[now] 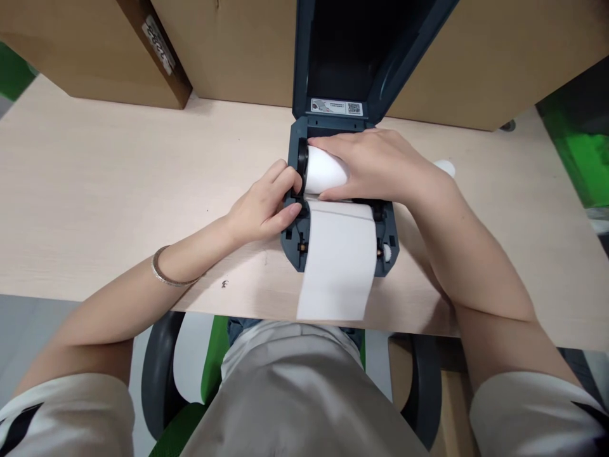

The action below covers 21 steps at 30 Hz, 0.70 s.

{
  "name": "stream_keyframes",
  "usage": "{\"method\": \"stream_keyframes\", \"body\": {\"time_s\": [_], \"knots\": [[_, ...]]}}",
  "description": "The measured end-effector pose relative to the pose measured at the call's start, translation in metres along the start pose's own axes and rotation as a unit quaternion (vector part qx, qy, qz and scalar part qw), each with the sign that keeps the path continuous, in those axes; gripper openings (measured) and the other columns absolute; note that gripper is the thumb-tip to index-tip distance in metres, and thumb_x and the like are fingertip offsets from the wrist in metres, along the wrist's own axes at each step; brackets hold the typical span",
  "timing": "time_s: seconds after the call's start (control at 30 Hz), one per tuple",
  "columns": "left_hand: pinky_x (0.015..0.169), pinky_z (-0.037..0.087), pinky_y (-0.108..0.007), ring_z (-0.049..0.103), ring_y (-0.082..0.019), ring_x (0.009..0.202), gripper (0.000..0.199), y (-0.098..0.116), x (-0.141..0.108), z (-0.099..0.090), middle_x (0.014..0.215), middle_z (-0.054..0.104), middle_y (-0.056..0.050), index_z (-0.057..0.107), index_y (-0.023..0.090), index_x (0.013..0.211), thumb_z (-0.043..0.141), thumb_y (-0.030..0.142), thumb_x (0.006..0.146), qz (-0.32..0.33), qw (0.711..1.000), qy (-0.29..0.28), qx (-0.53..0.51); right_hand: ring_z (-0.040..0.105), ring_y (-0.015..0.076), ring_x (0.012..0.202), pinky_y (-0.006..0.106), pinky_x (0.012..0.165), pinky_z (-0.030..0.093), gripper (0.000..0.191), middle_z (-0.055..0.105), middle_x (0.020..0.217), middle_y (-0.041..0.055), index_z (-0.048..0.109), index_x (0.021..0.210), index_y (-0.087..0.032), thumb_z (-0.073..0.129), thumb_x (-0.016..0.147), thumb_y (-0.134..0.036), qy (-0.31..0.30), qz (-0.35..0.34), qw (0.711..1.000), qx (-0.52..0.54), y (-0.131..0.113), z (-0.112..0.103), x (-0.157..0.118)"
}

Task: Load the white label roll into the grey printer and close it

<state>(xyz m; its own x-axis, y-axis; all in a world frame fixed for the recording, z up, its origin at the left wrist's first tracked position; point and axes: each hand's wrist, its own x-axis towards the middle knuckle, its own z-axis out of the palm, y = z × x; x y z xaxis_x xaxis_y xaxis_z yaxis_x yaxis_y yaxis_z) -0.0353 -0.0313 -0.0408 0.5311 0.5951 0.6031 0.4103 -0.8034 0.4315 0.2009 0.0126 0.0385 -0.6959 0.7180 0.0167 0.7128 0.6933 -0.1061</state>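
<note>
Lid label (337, 107), box label (158, 44): both illegible

From where I watch, I see a loose, pale grey-beige shirt (304, 393), creased in soft folds down the front. Its left sleeve (80, 412) and right sleeve (528, 406) are short and wide, and each bears a black marking that runs past the edge of my view. A narrow, silvery bracelet (157, 271) with a textured surface circles the left forearm (126, 301). The left hand (266, 203) and right hand (375, 162) are bare. Blue cloth (240, 329) shows beside the shirt.
</note>
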Motion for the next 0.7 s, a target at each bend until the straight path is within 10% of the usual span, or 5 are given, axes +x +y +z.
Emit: {"method": "stream_keyframes", "body": {"time_s": [0.33,0.53,0.7], "knots": [[0.076,0.053,-0.039,0.056,-0.022,0.082,0.054,0.002,-0.001,-0.001,0.093,0.053,-0.005,0.052,0.024,0.100,0.029,0.072,0.102,-0.011,1.000,-0.005,0.002,0.024,0.0361,0.160,0.060,0.131,0.027,0.079,0.026,0.169,0.0180,0.046,0.158,-0.006,0.028,0.106,-0.064,-0.050,-0.046,0.993,0.093,-0.043,-0.020,-0.039],[0.074,0.051,-0.038,0.055,-0.021,0.079,0.050,0.002,0.000,-0.001,0.091,0.051,-0.004,0.050,0.024,0.099,0.029,0.069,0.103,0.000,1.000,0.000,-0.001,0.056,0.0367,0.139,0.056,0.112,0.053,0.076,0.048,0.156,0.0212,0.046,0.157,-0.005,0.038,0.105,-0.061,-0.088,-0.038,0.993,0.071,-0.069,-0.018,-0.063],[0.074,0.050,-0.038,0.054,-0.021,0.079,0.050,0.001,-0.001,-0.001,0.091,0.051,-0.004,0.051,0.024,0.099,0.030,0.070,0.102,-0.002,1.000,0.001,-0.005,0.053,0.0426,0.142,0.057,0.117,0.048,0.075,0.046,0.152,0.0331,0.046,0.153,0.008,0.044,0.105,-0.051,0.000,-0.048,0.998,-0.032,-0.082,-0.001,-0.081]]}}
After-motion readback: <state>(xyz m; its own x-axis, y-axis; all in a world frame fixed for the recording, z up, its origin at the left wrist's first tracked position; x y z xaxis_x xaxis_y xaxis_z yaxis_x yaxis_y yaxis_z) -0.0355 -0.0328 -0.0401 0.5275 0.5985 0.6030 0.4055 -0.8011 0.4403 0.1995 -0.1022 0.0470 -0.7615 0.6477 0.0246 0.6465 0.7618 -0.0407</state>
